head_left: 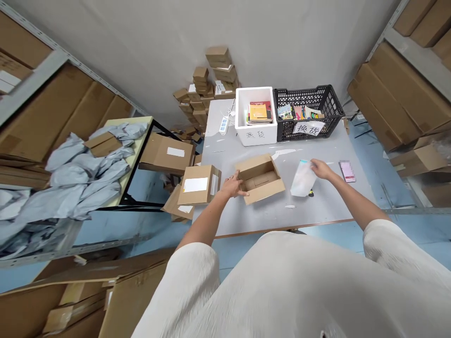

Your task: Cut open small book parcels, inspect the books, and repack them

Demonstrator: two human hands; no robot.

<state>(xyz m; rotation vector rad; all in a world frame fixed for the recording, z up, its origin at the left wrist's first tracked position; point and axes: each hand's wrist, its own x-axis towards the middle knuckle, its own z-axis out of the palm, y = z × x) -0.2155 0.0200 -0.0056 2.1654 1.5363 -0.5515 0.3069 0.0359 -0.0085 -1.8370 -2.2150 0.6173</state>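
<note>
An open cardboard box [260, 178] lies on the grey table [225, 216], and its visible inside is bare. My left hand [232, 185] grips the box's left end, thumb and fingers spread along the edge. To the right of the box, my right hand [320, 168] pinches the upper corner of a whitish plastic bag [303, 179] with a light blue strip at its top. The bag hangs close over the table; I cannot tell whether it touches. A small black and yellow object [311, 193] shows partly from behind its lower edge.
A white foam bin [256, 136] and a black crate [310, 127], both holding books, stand at the table's back. A power strip [224, 125] lies left of them, a pink-screened phone [347, 171] at the right. Cartons [195, 185] and a table of grey parcels [84, 169] are left.
</note>
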